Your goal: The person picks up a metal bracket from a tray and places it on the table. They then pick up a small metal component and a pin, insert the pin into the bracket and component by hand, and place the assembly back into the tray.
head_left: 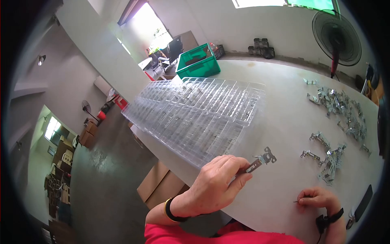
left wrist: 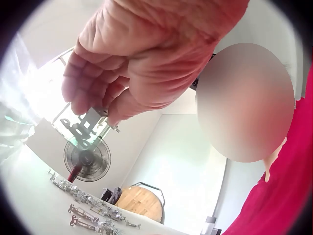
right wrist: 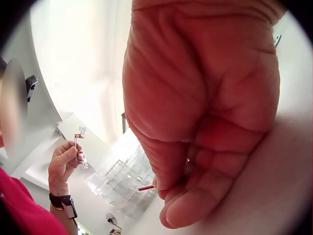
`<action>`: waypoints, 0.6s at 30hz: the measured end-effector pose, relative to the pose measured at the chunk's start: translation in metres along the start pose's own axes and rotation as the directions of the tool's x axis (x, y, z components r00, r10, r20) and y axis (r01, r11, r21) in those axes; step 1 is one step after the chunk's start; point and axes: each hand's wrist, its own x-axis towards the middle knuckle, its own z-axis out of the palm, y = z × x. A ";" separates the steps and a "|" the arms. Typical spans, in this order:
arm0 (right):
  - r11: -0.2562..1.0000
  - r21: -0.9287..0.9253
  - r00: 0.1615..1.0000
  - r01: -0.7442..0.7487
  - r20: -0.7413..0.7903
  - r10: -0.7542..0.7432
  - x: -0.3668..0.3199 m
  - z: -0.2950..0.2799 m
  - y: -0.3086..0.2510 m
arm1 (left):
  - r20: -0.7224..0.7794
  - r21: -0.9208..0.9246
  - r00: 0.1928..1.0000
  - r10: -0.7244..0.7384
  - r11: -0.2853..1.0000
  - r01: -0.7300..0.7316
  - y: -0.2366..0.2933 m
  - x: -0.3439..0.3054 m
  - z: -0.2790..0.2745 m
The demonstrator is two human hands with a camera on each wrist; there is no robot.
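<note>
My left hand (head_left: 221, 181) pinches a metal bracket (head_left: 262, 159) between thumb and fingers, raised over the table beside the clear plastic trays. The bracket has a narrow body and a flared end with holes, as the left wrist view also shows. Low at the table's near right, my right hand (head_left: 319, 198) rests with curled fingers. Thumb and finger there pinch a thin short pin-like piece (right wrist: 146, 187), whose other end is hidden in the grip. To the right hand's far side lies a small pile of similar metal brackets (head_left: 334, 162).
Clear divided trays (head_left: 195, 130) filled with metal parts cover the table's left side. A larger heap of metal parts (head_left: 341, 107) lies at the far right. A green crate (head_left: 199, 61) stands at the back. A dark flat object (head_left: 362, 203) lies at the right edge; a cardboard box (head_left: 160, 185) stands below.
</note>
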 end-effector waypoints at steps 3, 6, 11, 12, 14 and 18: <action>0.997 0.075 0.999 -0.023 -0.021 0.025 0.000 0.000 0.002 | -0.020 -0.012 0.999 0.039 0.999 -0.039 -0.008 -0.004 -0.010; 0.990 0.136 0.998 -0.050 -0.040 0.056 -0.001 0.001 0.001 | -0.014 -0.030 0.998 0.054 0.998 -0.055 -0.012 -0.011 -0.026; 0.980 0.199 0.988 -0.019 -0.144 0.048 -0.004 0.006 -0.006 | -0.037 -0.054 0.998 0.043 0.998 -0.045 -0.024 -0.028 -0.054; 0.981 0.195 0.988 -0.020 -0.145 0.049 -0.004 0.008 -0.009 | -0.050 -0.055 0.998 0.030 0.998 -0.033 -0.027 -0.030 -0.059; 0.968 0.247 0.976 -0.041 -0.198 0.092 -0.005 0.010 -0.012 | -0.089 -0.040 0.996 0.008 0.999 -0.011 -0.034 -0.034 -0.068; 0.965 0.259 0.964 -0.049 -0.241 0.114 -0.003 0.011 -0.010 | -0.217 -0.032 0.972 -0.094 0.995 0.089 -0.052 -0.039 -0.085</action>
